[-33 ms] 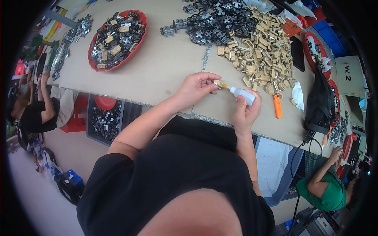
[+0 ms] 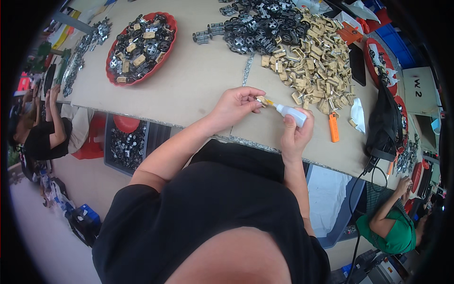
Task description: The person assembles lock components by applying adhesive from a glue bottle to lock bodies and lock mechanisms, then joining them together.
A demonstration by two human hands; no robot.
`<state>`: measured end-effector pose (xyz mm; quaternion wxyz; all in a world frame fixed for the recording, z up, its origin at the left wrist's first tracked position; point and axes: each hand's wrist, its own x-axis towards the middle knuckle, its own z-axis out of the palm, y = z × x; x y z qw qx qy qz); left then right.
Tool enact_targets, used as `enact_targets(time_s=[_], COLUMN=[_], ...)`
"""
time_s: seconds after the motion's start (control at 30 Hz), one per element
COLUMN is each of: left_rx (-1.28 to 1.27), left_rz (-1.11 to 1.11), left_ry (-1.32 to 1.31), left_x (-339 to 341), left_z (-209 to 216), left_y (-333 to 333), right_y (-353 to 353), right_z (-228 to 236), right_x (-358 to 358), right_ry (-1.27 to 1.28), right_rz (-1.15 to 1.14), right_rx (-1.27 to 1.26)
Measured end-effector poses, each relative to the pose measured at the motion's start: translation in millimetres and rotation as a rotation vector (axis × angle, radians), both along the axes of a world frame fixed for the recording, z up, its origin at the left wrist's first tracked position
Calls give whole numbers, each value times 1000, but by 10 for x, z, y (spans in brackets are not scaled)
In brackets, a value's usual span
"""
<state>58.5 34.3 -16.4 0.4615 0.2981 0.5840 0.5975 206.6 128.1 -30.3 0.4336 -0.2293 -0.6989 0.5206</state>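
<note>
Over the table near its front edge, my left hand [image 2: 240, 102] pinches a small tan part [image 2: 261, 100] between thumb and fingers. My right hand [image 2: 299, 130] is closed round a small white squeeze bottle [image 2: 293, 115]. The bottle lies tilted, its yellowish nozzle [image 2: 270, 102] pointing left and touching or almost touching the tan part; I cannot tell which. Beyond my hands spreads a heap of tan clip-like parts [image 2: 312, 66]. Behind and left of it is a pile of black and silver wheeled pieces [image 2: 265, 31].
A red scalloped bowl [image 2: 173, 45] of mixed pieces stands at left. Right of my hands lie an orange lighter [image 2: 334, 128], a white paper scrap [image 2: 357, 116], a dark phone [image 2: 357, 65] and a black bag [image 2: 383, 123] with a cable. Other people sit at both sides.
</note>
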Motion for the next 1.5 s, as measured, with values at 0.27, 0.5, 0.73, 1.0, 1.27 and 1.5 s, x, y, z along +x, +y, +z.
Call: enact_targets(time_s=[0.27,0.5,0.73,1.0,1.27,1.5], left_rx=[6,7,11,7,31,18], left_rz=[-5,-1,-25,-30,-33,-37], left_ry=[-6,-13,-9,-13,-18,-20], left_x=[-17,-26,-33,-20,-20,-21], left_z=[-26,-34,-21,-27,-10,-16], left_y=[-3,5,1,-5,-1,-5], right_y=[1,-1,-10,-15,-18,-5], right_z=[-14,-5,3,7,14,-12], right_x=[9,23,22,22,18,23], right_ry=[4,-27,58,50,27,13], right_rz=[-7,-2,-10,20,33,27], right_rx=[-11,20,-134,-148,-130,-116])
